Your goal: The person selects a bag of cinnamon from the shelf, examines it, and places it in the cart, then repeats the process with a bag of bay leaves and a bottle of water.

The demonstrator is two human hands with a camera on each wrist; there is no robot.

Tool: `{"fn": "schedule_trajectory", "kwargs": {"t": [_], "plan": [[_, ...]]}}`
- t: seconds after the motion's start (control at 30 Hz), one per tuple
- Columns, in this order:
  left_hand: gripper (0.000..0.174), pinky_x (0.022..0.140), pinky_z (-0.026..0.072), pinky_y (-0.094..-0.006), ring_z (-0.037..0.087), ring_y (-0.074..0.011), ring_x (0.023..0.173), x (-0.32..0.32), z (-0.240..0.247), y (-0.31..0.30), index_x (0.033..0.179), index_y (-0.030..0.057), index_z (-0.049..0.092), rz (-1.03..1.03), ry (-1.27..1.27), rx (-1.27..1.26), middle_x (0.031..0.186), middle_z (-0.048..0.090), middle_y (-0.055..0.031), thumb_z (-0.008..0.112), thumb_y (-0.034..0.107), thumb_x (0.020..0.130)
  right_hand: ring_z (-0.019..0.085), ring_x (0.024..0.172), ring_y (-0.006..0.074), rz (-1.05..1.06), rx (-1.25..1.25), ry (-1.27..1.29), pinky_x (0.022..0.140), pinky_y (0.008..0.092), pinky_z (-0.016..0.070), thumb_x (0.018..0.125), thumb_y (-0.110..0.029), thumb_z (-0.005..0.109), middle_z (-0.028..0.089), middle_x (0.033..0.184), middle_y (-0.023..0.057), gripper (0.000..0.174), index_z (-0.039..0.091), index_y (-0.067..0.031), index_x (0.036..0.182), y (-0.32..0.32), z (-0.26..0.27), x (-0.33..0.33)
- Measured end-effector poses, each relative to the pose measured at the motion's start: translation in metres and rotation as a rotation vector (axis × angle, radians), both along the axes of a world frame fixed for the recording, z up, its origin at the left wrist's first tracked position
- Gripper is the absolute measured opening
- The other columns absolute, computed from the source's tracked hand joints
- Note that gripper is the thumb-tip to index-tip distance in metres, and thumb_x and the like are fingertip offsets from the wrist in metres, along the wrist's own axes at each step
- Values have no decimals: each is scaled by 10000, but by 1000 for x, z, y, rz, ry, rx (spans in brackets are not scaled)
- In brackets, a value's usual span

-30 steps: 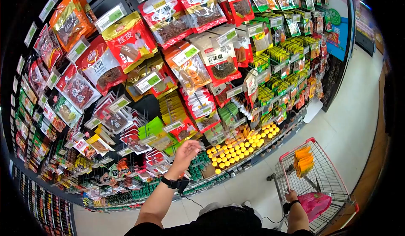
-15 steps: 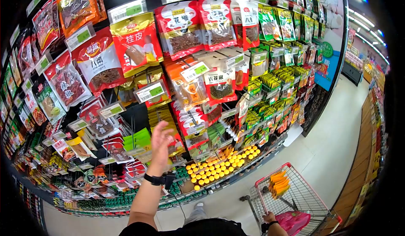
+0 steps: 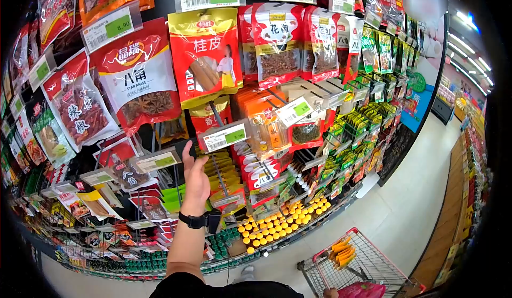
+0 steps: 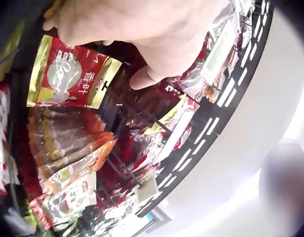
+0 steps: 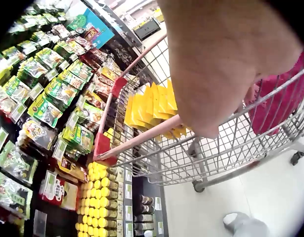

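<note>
My left hand [image 3: 196, 183] is raised at the spice rack, fingers pointing up beside a price tag [image 3: 226, 137], and nothing shows in its grasp. Just behind that tag hangs a red and gold bay leaf packet [image 4: 68, 74]; in the left wrist view the hand [image 4: 137, 34] reaches over and past it. A red and gold cinnamon bark packet [image 3: 200, 66] hangs above. Low on the right, my right hand [image 5: 216, 84] grips a bar of the shopping cart [image 5: 142, 140]. Yellow-orange packets [image 5: 149, 106] are inside the cart, with a pink bag [image 5: 282, 94].
Star anise [image 3: 136, 85] and other spice bags hang on hooks all around. Yellow-capped bottles [image 3: 277, 223] line a low shelf. Price tags on hook ends jut outward. A tiled aisle floor [image 3: 410, 191] runs off to the right.
The rack looks closer and larger now. My left hand has moved up and to the left, nearer the hanging packets. My right hand stays on the cart, which has shifted lower in view.
</note>
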State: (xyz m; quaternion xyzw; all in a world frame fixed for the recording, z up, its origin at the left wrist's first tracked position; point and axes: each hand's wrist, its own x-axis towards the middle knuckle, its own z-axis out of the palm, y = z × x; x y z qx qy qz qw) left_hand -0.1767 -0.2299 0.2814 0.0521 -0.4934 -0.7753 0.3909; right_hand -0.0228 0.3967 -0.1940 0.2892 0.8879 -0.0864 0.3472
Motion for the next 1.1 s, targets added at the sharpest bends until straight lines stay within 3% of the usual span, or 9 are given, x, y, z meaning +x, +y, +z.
{"fn": "schedule_trajectory", "kwargs": {"t": [0.17,0.27,0.37,0.4,0.63,0.73,0.83,0.97,1.1], "plan": [[589,1213,116,-415,69,-223,1540,-8,-6,-6,1442,77,522,-15,-71,-131,1667,42,-89,628,110,863,506,1328,366,52,-116,-46,1021,570,406,988,-444,428,553,1434,151,511,562,-135,1373,-16,-14,12],[529,1212,149,-428,53,-229,1543,-16,-10,-14,1408,66,566,-39,-110,-229,1661,19,-107,629,117,886,519,1317,369,45,-121,54,1009,592,415,983,-401,464,586,1393,154,451,604,-149,1329,16,-136,31],[489,1195,188,-396,76,-205,1534,-24,-12,-22,1383,52,581,-38,-86,-200,1656,40,-104,626,93,897,564,1248,406,-72,-126,169,1008,695,359,868,-446,573,678,1235,121,472,664,-157,1229,-13,-55,35],[483,1185,207,-387,126,-201,1523,-28,-13,-23,1379,49,578,-35,-103,-183,1650,91,-104,625,82,900,499,1307,433,-130,-96,111,992,795,250,869,-459,563,672,1239,88,437,670,-229,1225,-19,-53,30],[449,1104,308,-335,485,-183,1290,-23,4,1,1356,53,541,-50,-127,-125,1360,561,-29,614,28,914,515,1281,441,-166,-137,145,1022,762,256,871,-379,568,669,1240,102,405,684,-172,1199,-40,-23,29],[468,1100,314,-336,485,-181,1284,-25,3,-1,1360,60,509,-145,-90,-176,1318,575,-27,627,30,908,501,1276,490,-79,-252,197,990,791,260,885,-355,552,656,1245,157,411,678,-116,1195,-17,-94,32],[499,1096,319,-339,469,-186,1294,-28,0,-9,1369,72,490,-327,-107,-26,1335,556,-33,646,28,896,511,1275,471,-194,-106,156,1005,737,285,895,-369,550,651,1256,166,419,672,-89,1181,-34,-77,31],[470,1092,324,-332,417,-187,1338,-33,-3,0,1354,71,532,175,-135,-366,1378,506,-39,642,17,900,524,1263,457,-139,-151,145,1014,695,292,906,-382,551,655,1252,157,421,670,-100,1195,-40,-31,25],[420,1085,325,-330,502,-173,1249,-35,-4,-25,1326,44,563,-15,-140,-277,1325,578,-28,660,75,918,561,1191,443,-66,-125,130,968,697,314,907,-367,560,661,1224,156,397,673,-102,1180,-38,-36,23]]}}
